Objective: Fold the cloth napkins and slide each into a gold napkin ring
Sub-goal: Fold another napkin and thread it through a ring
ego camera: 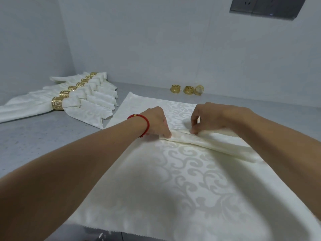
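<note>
Both hands (182,122) on napkin (173,171) pleat.

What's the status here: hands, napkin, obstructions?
Left hand and right hand both pinching a pleat in the napkin. Three loose rings wait behind. Nothing blocking.

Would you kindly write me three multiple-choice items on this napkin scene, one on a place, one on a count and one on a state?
1. Where do the loose gold rings stand?
A. by the back wall
B. on the spread napkin
C. at the near table edge

2. How many loose rings are there?
A. one
B. three
C. five

3. What are the two hands doing to the spread napkin?
A. lying flat on it
B. pinching a raised pleat
C. hovering above it

Answers: 1 A, they sit on the table below the wall. 2 B, three stand side by side. 3 B, the left hand and right hand pinch the fold.
</note>
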